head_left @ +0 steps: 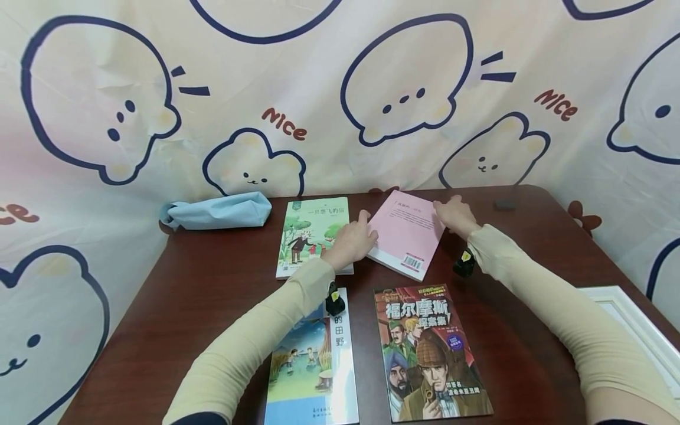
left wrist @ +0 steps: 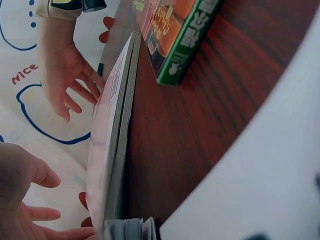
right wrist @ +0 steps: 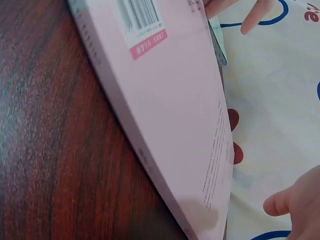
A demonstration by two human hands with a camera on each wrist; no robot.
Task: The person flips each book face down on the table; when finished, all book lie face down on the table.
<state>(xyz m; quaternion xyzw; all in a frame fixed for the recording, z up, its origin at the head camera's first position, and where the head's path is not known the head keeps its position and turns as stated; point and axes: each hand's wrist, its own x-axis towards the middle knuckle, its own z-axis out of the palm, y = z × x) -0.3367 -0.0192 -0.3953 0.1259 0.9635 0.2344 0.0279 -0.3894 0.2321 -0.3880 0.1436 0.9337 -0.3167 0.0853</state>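
Because the left sleeve (head_left: 255,336) lies across the blue-covered book (head_left: 313,378), we can read only part of its title, and its lower edge runs close to the bottom of the head view. Our left hand (head_left: 350,241) hides the lower right part of the green book (head_left: 313,227), while the right arm and the picture's edge cut off a white-framed object (head_left: 629,319). We cannot make out the small dark item (head_left: 504,204) near the table's far edge, nor identify the blurred white surface (left wrist: 270,165) filling much of the left wrist view. Small print on the pink book (head_left: 406,233) is too fine for us to read.

That pink book lies aslant on the dark table, back cover up, right of the green book and beyond the detective book (head_left: 432,354). Our left hand is at its left edge, fingers spread and loosely extended; our right hand (head_left: 455,215) is at its upper right edge, its fingers likewise apart. Neither grips the book, though we cannot tell whether every fingertip touches it.
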